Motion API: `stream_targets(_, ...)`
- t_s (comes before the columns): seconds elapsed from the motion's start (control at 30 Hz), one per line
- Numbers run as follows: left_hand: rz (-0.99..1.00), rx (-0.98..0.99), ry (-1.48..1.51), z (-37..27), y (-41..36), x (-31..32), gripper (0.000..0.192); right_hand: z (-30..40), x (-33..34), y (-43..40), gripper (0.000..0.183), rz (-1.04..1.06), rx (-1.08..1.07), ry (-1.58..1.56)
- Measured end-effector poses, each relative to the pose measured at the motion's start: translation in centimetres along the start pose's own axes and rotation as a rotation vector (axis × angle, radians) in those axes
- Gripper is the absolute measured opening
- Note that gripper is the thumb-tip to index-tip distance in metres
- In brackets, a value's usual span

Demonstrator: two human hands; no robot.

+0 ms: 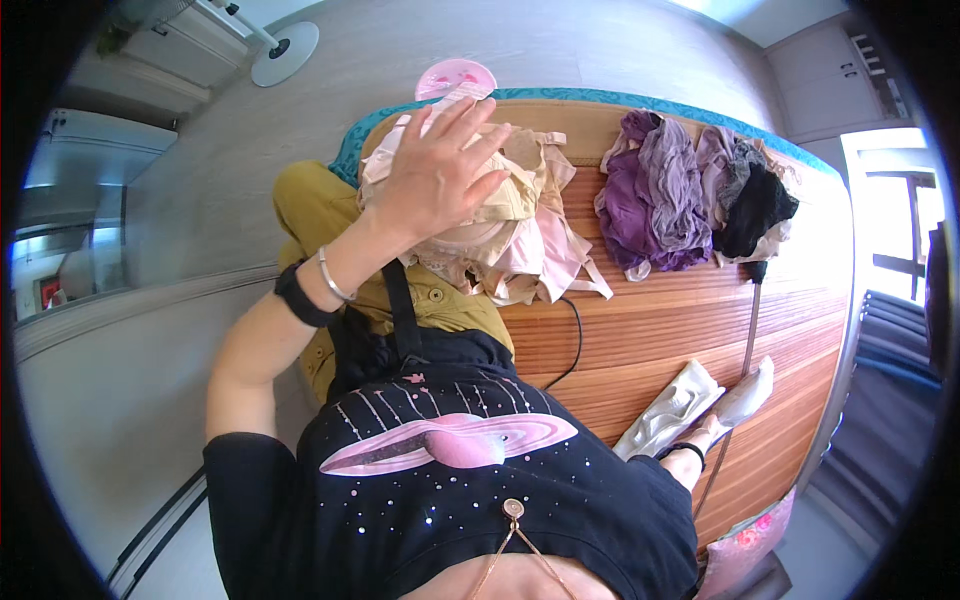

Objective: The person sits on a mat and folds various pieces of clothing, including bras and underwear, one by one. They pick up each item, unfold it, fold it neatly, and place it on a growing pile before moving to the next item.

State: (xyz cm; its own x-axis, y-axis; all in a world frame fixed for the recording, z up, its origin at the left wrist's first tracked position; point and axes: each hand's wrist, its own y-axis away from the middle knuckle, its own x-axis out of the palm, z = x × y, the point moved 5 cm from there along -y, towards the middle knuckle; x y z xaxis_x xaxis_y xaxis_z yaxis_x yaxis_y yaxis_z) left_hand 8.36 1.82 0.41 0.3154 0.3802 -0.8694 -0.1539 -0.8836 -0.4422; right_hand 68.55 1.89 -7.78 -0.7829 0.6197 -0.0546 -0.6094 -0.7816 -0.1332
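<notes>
My left hand (pixel 442 176), fingers spread, is over a heap of beige and pale pink bras (pixel 517 247). It grips nothing, and whether the palm presses on the cloth is hidden. Straps and lace edges stick out around the heap, which lies against my bent, mustard-trousered leg (pixel 315 202). On the right, my right hand (pixel 739 405) is low on the slatted mat (pixel 637 322). It looks washed out or covered in white, so its fingers are hard to make out. Beside it lies a crumpled white item (pixel 671 409), possibly cloth or plastic.
Purple and grey garments (pixel 652 195) lie bunched beside black and pale underwear (pixel 754 210). A dark cable (pixel 576 337) curves across the mat. Beyond the teal edging (pixel 600 96) stands a pink round container (pixel 454 75). A floral pink cushion (pixel 750 532) is at lower right.
</notes>
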Motion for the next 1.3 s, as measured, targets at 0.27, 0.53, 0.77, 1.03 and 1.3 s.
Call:
stream_targets(0.27,0.341,0.039,-0.052,0.2,4.0,5.2,0.049,-0.8,-3.5,-5.1,0.047,-0.171,0.006,0.004)
stream_targets(0.53,0.059,-0.125,0.563,0.1,4.3,1.8,0.047,13.8,14.9,1.4,0.030,0.475,0.223,-0.620)
stream_targets(0.77,-0.108,-0.435,2.039,1.0,7.3,2.2,0.085,12.5,33.9,21.1,0.034,0.964,0.752,-0.522)
stream_targets(1.03,-0.610,-0.798,2.183,6.3,11.5,-1.1,0.051,8.3,39.7,30.1,0.038,1.130,0.884,-0.335)
stream_targets(1.3,-0.658,-0.975,1.931,7.5,11.7,-1.3,0.041,9.1,39.0,29.2,0.051,1.347,0.440,0.005)
